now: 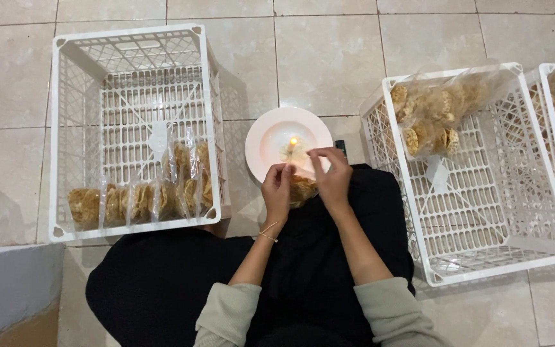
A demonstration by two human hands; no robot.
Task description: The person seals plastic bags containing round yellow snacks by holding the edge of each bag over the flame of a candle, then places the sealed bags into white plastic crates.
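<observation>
A: Over the white plate point(271, 138), what's in the hands?
B: Both pinch one clear bag of crackers point(302, 187) — left hand point(277, 191) closed on its left edge, right hand point(332, 177) gripping the top, held by the candle flame point(293, 141).
A: Surroundings?
B: White crate point(72, 141) on the left, sealed cracker bags point(142, 196) lined along its near wall. Second crate point(483, 218) on the right — unsealed bags point(435, 112) at its far end.
</observation>
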